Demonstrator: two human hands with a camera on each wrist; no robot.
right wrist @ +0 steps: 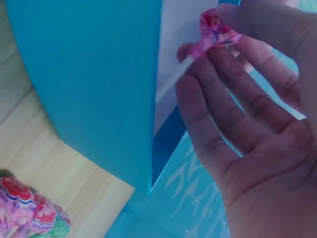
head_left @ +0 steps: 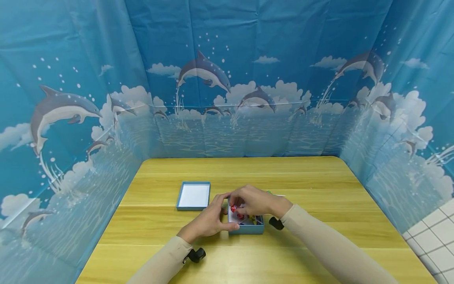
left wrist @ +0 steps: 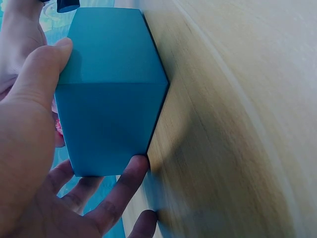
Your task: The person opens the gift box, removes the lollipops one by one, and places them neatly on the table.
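Note:
A blue box (head_left: 246, 229) with a white inside stands uncovered on the table, with red- and yellow-wrapped pieces in it. My left hand (head_left: 208, 221) holds the box at its left side. In the left wrist view the thumb lies at the rim and the fingers (left wrist: 121, 191) reach round the bottom edge. Over the box opening, my right hand (head_left: 250, 201) pinches a lollipop (right wrist: 215, 32) in a pink and red wrapper between thumb and fingertips. Its white stick slants toward the box interior. The right hand hides part of the contents in the head view.
A shallow blue lid (head_left: 194, 195) with a white inside lies on the wooden table (head_left: 159, 181), left of the box. Several wrapped lollipops (right wrist: 37, 210) lie beside the box, mostly behind my right hand in the head view. Dolphin-print curtains (head_left: 227, 130) surround the table.

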